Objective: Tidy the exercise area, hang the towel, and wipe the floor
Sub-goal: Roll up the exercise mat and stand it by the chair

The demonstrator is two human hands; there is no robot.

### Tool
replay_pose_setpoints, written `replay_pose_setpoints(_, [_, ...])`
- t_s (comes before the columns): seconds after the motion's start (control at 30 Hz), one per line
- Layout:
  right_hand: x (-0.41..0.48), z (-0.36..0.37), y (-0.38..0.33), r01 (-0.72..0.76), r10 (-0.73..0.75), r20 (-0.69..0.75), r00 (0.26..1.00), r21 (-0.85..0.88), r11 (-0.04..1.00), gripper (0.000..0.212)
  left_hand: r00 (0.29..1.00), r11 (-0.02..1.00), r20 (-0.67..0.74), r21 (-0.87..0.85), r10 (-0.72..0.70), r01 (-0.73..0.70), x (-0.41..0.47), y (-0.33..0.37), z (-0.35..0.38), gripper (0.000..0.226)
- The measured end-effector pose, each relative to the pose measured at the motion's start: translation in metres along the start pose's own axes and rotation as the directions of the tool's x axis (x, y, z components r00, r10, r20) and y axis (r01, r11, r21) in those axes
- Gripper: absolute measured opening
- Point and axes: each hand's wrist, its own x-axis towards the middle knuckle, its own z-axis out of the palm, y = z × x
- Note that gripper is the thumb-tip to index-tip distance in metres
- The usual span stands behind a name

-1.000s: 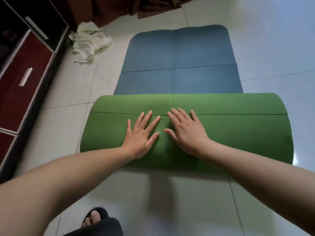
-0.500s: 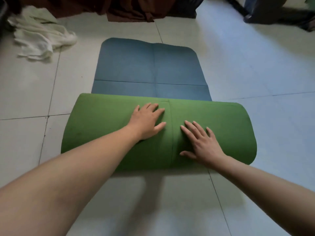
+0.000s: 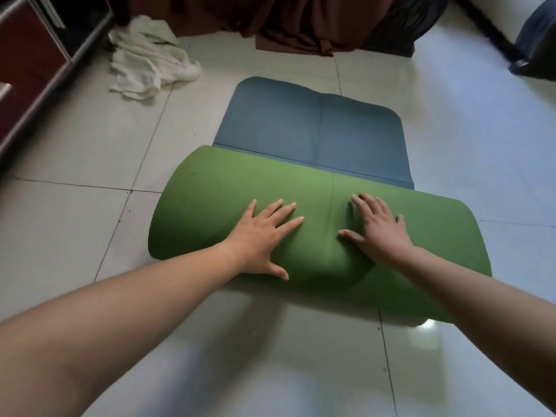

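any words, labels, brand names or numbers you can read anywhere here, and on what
None: no readable text shows anywhere.
The mat is plain green and blue, with crease lines only.
The towel, cabinet and floor tiles show no print.

It looked like a room in a home: a glossy tiled floor (image 3: 75, 152) carried a half-rolled exercise mat (image 3: 228, 188), with a dark-red drawer cabinet (image 3: 27, 64) left of the mat, brown drapery (image 3: 301, 25) beyond it, and a crumpled white towel (image 3: 147, 64) beyond its left corner.
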Motion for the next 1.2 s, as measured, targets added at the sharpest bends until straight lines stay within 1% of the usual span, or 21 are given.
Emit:
replay_pose_setpoints(0.1, [0.022, 0.001, 0.007, 0.077, -0.076, -0.028, 0.997, 0.053, 0.996, 0.079, 0.997, 0.998, 0.042, 0.033, -0.058, 0.057, 0.005, -0.002, -0.006, 0.119])
replay_pose_setpoints(0.2, [0.034, -0.005, 0.014, 0.168, -0.159, -0.076, 0.984, 0.125, 0.978, 0.073, 0.993, 0.993, 0.05, 0.061, -0.106, 0.103, 0.019, -0.004, -0.02, 0.118])
replay_pose_setpoints(0.3, [0.025, -0.008, 0.023, 0.248, -0.234, -0.095, 0.968, 0.201, 0.948, 0.083, 0.987, 0.986, 0.081, 0.102, -0.138, 0.129, 0.044, -0.007, -0.042, 0.117])
replay_pose_setpoints(0.37, [0.011, -0.002, 0.021, 0.322, -0.308, -0.108, 0.945, 0.153, 0.934, 0.093, 0.985, 0.984, 0.102, 0.121, -0.142, 0.13, 0.057, -0.014, -0.058, 0.119])
replay_pose_setpoints(0.43, [0.002, 0.006, 0.029, 0.363, -0.353, -0.12, 0.928, 0.08, 0.928, 0.102, 0.982, 0.984, 0.127, 0.126, -0.14, 0.124, 0.075, -0.014, -0.074, 0.119])
replay_pose_setpoints(0.5, [0.001, 0.013, 0.035, 0.37, -0.365, -0.119, 0.923, 0.024, 0.929, 0.107, 0.975, 0.98, 0.153, 0.137, -0.162, 0.142, 0.088, -0.013, -0.087, 0.119])
replay_pose_setpoints(0.6, [0.009, 0.014, 0.038, 0.359, -0.353, -0.128, 0.927, 0.027, 0.933, 0.111, 0.962, 0.972, 0.183, 0.162, -0.201, 0.172, 0.099, -0.016, -0.095, 0.112])
replay_pose_setpoints(0.7, [0.022, 0.006, 0.041, 0.334, -0.324, -0.131, 0.937, 0.069, 0.94, 0.109, 0.976, 0.981, 0.128, 0.109, -0.176, 0.163, 0.104, -0.012, -0.094, 0.093])
replay_pose_setpoints(0.73, [0.026, 0.002, 0.042, 0.321, -0.309, -0.139, 0.941, 0.071, 0.944, 0.108, 0.981, 0.985, 0.108, 0.071, -0.162, 0.155, 0.103, -0.009, -0.092, 0.092])
replay_pose_setpoints(0.8, [0.032, -0.006, 0.042, 0.283, -0.269, -0.159, 0.95, 0.075, 0.956, 0.105, 0.988, 0.991, 0.09, 0.037, -0.128, 0.125, 0.099, -0.004, -0.086, 0.1])
replay_pose_setpoints(0.9, [0.037, -0.009, 0.042, 0.18, -0.162, -0.177, 0.971, 0.091, 0.979, 0.098, 0.991, 0.994, 0.118, 0.101, -0.061, 0.049, 0.095, -0.002, -0.073, 0.115])
replay_pose_setpoints(0.97, [0.041, -0.009, 0.041, 0.091, -0.073, -0.188, 0.98, 0.089, 0.992, 0.095, 0.993, 0.986, 0.115, 0.165, -0.009, -0.01, 0.094, -0.007, -0.064, 0.118])
replay_pose_setpoints(1.1, [0.058, -0.016, 0.033, -0.12, 0.132, -0.176, 0.975, 0.076, 0.99, 0.091, 0.986, 0.953, 0.078, 0.257, 0.145, -0.161, 0.098, -0.026, -0.049, 0.112])
replay_pose_setpoints(1.2, [0.077, -0.026, 0.02, -0.228, 0.242, -0.172, 0.955, 0.095, 0.969, 0.082, 0.978, 0.946, 0.038, 0.246, 0.207, -0.21, 0.112, -0.054, -0.046, 0.108])
